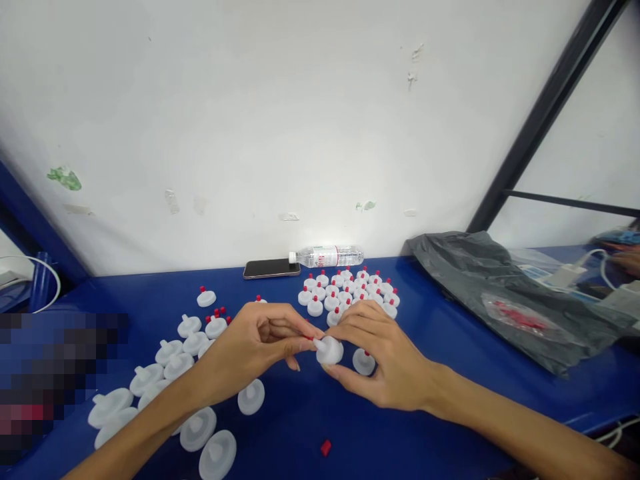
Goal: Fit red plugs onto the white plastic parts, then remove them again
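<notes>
Between the fingers of my right hand [387, 357] is a white plastic nozzle lid [331, 351], tilted so its spout points left. My left hand [250, 343] pinches a small red tip cap [311, 338] at the end of that spout; the fingers hide most of the cap. Just behind the right fingertips, a red-capped lid [363, 361] rests on the blue table. White lids without red caps [199, 428] lie spread beneath and beside my left forearm. A loose red cap [326, 447] lies near the front.
Red-capped lids [331, 301] stand grouped at the back, before a lying water bottle [330, 256] and a phone [271, 269]. Several loose red caps [217, 312] sit left. A grey plastic bag [480, 280] covers the right side, with a clear packet of red pieces [523, 317] on it.
</notes>
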A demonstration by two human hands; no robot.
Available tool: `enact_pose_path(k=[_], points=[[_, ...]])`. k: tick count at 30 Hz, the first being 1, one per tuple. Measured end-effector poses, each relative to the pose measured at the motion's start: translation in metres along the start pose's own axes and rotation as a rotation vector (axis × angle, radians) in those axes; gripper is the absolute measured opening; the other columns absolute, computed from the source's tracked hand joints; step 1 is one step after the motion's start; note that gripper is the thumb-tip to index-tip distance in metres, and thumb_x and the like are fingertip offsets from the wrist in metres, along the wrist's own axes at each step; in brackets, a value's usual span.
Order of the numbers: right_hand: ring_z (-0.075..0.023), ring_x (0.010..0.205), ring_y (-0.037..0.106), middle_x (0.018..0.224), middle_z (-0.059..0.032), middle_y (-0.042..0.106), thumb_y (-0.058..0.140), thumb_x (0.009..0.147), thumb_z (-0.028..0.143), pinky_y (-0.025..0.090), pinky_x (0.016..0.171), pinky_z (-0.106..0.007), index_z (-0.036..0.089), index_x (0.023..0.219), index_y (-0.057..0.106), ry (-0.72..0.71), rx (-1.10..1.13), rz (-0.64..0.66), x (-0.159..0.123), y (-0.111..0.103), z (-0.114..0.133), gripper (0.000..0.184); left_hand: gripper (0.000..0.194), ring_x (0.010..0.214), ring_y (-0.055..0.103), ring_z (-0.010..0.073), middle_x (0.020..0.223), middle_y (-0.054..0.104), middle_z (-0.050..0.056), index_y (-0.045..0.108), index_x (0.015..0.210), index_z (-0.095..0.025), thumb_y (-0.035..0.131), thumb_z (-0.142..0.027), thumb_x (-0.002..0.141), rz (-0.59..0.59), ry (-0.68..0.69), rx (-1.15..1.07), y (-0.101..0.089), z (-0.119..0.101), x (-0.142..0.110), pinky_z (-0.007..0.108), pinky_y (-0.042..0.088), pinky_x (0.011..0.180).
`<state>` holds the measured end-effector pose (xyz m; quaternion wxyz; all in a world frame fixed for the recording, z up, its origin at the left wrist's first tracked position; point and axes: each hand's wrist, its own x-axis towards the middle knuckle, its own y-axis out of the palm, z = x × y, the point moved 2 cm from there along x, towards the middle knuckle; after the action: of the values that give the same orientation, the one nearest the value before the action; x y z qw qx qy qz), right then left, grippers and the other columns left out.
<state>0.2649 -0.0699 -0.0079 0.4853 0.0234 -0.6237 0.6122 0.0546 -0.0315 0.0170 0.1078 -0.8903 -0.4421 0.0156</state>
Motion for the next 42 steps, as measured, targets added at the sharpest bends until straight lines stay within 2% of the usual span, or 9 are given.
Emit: enact_pose_path(k=[10, 14, 16, 20, 23, 26, 31, 38, 42], points=[[-0.0203, 0.088, 0.062, 0.094, -0.0063, 0.070, 0.075, 0.089, 0.028, 0.050, 0.081, -0.037, 0.017, 0.118, 0.067, -0.090, -0.043, -0.136, -0.004, -0.001, -0.002, 0.032, 0.012, 0.085, 0.069, 0.0155, 0.110, 0.074, 0.005, 0.081, 0.090, -0.023, 0.079, -0.031, 0.082, 0.052, 0.043, -0.046, -0.004, 0.006, -0.001, 0.024, 0.058, 0.071], [-0.0155, 0.076, 0.057, 0.088, -0.0039, 0.061, 0.069, 0.094, 0.026, 0.050, 0.070, -0.031, 0.019, 0.122, 0.068, -0.150, -0.096, -0.158, -0.004, -0.005, -0.002, 0.029, 0.065, 0.098, 0.068, 0.0162, 0.132, 0.064, 0.002, 0.061, 0.133, -0.037, 0.086, -0.025, 0.074, 0.103, -0.036, -0.129, 0.000, 0.011, -0.004, 0.030, 0.057, 0.086], [-0.0148, 0.077, 0.056, 0.086, -0.0035, 0.058, 0.065, 0.097, 0.024, 0.050, 0.069, -0.028, 0.020, 0.121, 0.069, -0.192, -0.097, -0.162, -0.004, -0.008, 0.000, 0.025, 0.080, 0.111, 0.065, 0.0200, 0.136, 0.062, 0.003, 0.051, 0.142, -0.037, 0.088, -0.024, 0.071, 0.177, -0.041, -0.149, 0.006, 0.011, -0.006, 0.034, 0.054, 0.093], [-0.0139, 0.077, 0.056, 0.086, -0.0041, 0.057, 0.061, 0.099, 0.025, 0.052, 0.067, -0.026, 0.018, 0.115, 0.072, -0.279, -0.093, -0.166, -0.003, -0.010, 0.007, 0.021, 0.051, 0.106, 0.066, 0.0207, 0.109, 0.073, 0.002, 0.067, 0.123, -0.025, 0.083, -0.024, 0.075, 0.309, -0.012, -0.048, 0.016, 0.004, -0.012, 0.032, 0.050, 0.095], [-0.0131, 0.075, 0.057, 0.085, -0.0038, 0.059, 0.062, 0.099, 0.028, 0.052, 0.066, -0.025, 0.019, 0.113, 0.073, -0.284, -0.100, -0.155, -0.003, -0.009, 0.010, 0.021, 0.024, 0.090, 0.064, 0.0178, 0.090, 0.072, -0.001, 0.074, 0.097, -0.019, 0.080, -0.024, 0.074, 0.291, -0.002, 0.063, 0.019, 0.001, -0.013, 0.028, 0.049, 0.084], [-0.0133, 0.073, 0.059, 0.086, -0.0040, 0.061, 0.062, 0.099, 0.030, 0.053, 0.065, -0.026, 0.020, 0.112, 0.073, -0.281, -0.090, -0.140, -0.002, -0.008, 0.013, 0.020, 0.014, 0.074, 0.055, 0.0125, 0.075, 0.064, -0.004, 0.073, 0.085, -0.017, 0.076, -0.019, 0.071, 0.281, -0.008, 0.088, 0.021, 0.000, -0.014, 0.024, 0.046, 0.073], [-0.0131, 0.074, 0.060, 0.086, -0.0040, 0.060, 0.061, 0.099, 0.030, 0.053, 0.066, -0.026, 0.018, 0.112, 0.072, -0.306, -0.090, -0.155, -0.003, -0.012, 0.016, 0.021, 0.012, 0.072, 0.055, 0.0131, 0.073, 0.063, -0.004, 0.074, 0.082, -0.017, 0.076, -0.022, 0.072, 0.259, -0.014, 0.122, 0.025, -0.003, -0.016, 0.024, 0.045, 0.069], [-0.0129, 0.073, 0.057, 0.086, -0.0028, 0.055, 0.061, 0.099, 0.034, 0.051, 0.065, -0.024, 0.021, 0.111, 0.071, -0.257, -0.044, -0.151, -0.003, -0.011, 0.006, 0.020, 0.051, 0.098, 0.065, 0.0215, 0.104, 0.075, -0.001, 0.073, 0.118, -0.029, 0.085, -0.041, 0.069, 0.113, 0.001, 0.253, 0.019, -0.008, -0.015, 0.029, 0.050, 0.086], [-0.0158, 0.077, 0.060, 0.088, -0.0040, 0.062, 0.068, 0.094, 0.037, 0.051, 0.070, -0.028, 0.019, 0.113, 0.068, -0.023, 0.001, -0.098, 0.005, -0.029, -0.013, 0.026, 0.028, 0.073, 0.058, 0.0146, 0.087, 0.070, 0.000, 0.074, 0.095, -0.022, 0.062, -0.047, 0.090, 0.019, 0.025, 0.434, -0.007, -0.010, -0.008, 0.024, 0.045, 0.066]])
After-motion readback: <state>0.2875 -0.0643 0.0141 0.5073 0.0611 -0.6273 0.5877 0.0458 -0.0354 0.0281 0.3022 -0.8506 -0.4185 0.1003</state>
